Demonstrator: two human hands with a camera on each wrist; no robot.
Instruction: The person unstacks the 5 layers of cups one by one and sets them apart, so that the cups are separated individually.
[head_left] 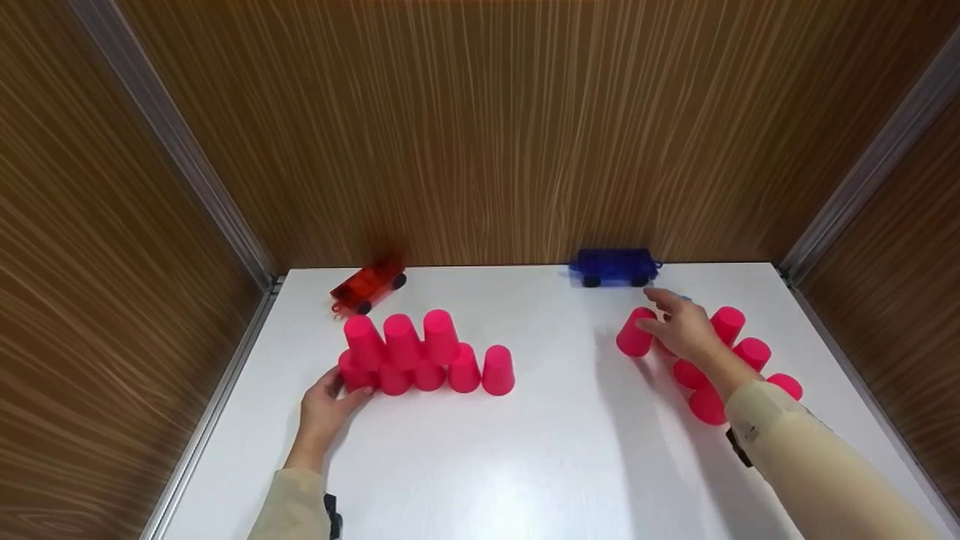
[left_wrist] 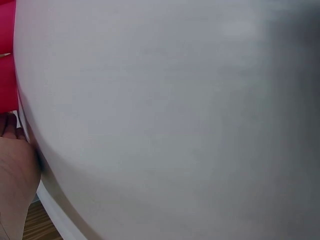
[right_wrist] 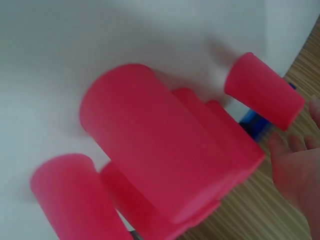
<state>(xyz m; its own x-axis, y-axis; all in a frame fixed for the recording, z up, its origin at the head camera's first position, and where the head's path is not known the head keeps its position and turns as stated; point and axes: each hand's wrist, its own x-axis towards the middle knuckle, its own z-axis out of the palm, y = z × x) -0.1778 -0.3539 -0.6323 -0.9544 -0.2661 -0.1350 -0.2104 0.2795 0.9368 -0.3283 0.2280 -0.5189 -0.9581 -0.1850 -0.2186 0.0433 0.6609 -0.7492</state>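
Several upside-down pink cups stand in a row at the left of the white table, with three more pink cups (head_left: 403,341) on top of them. My left hand (head_left: 326,411) holds the leftmost lower cup (head_left: 352,373), thumb in front and fingers at its left side. In the left wrist view only part of that hand (left_wrist: 17,165) and the pink edge of the cups show. Over on the right, my right hand (head_left: 681,328) reaches over a loose group of cups, fingers extended beside a single pink cup (head_left: 634,335). The right wrist view shows a gap between this hand (right_wrist: 297,167) and that cup (right_wrist: 262,92).
Behind the stacked cups stands a red toy wagon (head_left: 369,286). A blue toy wagon (head_left: 616,266) is by the back wooden wall (head_left: 480,135). More pink cups (head_left: 752,352) stand under and right of my right forearm. A small light-blue thing peeks out behind my right hand.
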